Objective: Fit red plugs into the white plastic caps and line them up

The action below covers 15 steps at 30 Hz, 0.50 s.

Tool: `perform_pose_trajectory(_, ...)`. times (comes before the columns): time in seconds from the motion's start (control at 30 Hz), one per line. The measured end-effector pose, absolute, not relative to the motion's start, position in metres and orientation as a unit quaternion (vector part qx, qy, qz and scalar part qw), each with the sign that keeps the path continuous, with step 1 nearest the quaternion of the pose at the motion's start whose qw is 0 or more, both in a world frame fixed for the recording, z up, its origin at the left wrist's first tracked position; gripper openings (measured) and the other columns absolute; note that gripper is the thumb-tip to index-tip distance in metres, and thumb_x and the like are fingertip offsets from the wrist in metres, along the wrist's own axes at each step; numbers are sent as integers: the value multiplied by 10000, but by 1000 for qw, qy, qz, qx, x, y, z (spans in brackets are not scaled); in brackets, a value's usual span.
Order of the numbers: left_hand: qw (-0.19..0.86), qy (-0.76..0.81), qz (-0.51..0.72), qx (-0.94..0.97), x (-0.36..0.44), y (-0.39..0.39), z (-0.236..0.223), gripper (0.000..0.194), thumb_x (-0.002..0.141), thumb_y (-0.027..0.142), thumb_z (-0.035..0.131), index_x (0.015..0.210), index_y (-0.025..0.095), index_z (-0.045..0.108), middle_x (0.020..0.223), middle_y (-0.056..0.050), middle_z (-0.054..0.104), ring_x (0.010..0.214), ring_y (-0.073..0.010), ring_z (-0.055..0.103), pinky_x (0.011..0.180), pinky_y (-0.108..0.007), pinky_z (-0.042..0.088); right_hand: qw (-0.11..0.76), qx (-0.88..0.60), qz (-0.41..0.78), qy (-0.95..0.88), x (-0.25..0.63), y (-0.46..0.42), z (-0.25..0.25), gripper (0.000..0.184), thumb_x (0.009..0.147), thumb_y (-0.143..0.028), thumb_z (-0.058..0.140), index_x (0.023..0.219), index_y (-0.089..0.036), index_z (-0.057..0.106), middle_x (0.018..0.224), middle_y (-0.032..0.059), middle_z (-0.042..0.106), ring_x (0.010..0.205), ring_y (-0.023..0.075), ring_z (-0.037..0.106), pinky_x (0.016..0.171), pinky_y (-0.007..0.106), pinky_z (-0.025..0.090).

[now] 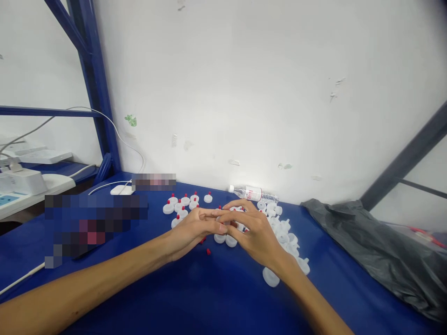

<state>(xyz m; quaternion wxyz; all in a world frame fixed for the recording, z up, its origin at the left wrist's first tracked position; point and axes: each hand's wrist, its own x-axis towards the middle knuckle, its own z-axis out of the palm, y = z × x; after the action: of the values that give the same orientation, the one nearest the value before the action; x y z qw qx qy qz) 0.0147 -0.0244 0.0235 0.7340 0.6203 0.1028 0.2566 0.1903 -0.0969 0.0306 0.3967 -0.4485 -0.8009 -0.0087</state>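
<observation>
My left hand (193, 228) and my right hand (253, 228) meet over the middle of the blue table, fingers closed together. A white plastic cap (219, 219) shows partly between the fingertips of both hands; the fingers hide most of it. Just below and behind them are white caps (231, 241). Left of my hands stand several white caps with red tips (168, 207). Under my left hand's fingers lies a small loose red tip (208, 251). To the right, beside and behind my right wrist, is a pile of white nozzle caps without red tips (284, 238).
A clear plastic bottle (254, 193) lies by the wall. Dark grey sheeting (377, 251) covers the right side. A white charger-like box (122, 190) with a cable sits back left, near blurred items. Blue frame posts (92, 79) rise at left; a power strip (52, 184) stands beyond.
</observation>
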Motion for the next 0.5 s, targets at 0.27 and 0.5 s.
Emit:
perform_pose_trajectory(0.27,657,124,257,697,15,-23,21,364,865,350,669,1174,159,673,1029,-87,736,994,-241,681,923,-377,503,396,-467,7,-791,193,-99,38,145,902,-218,670,996,-316,720,1096,14,703,1101,211,612,932,405,500)
perform_pose_trajectory(0.5,83,156,260,949,5,-19,21,295,928,343,506,718,166,612,680,-52,626,688,-203,588,757,-383,466,338,-635,-25,-694,229,-111,78,268,896,-491,628,832,-240,698,770,21,662,705,182,602,656,322,469)
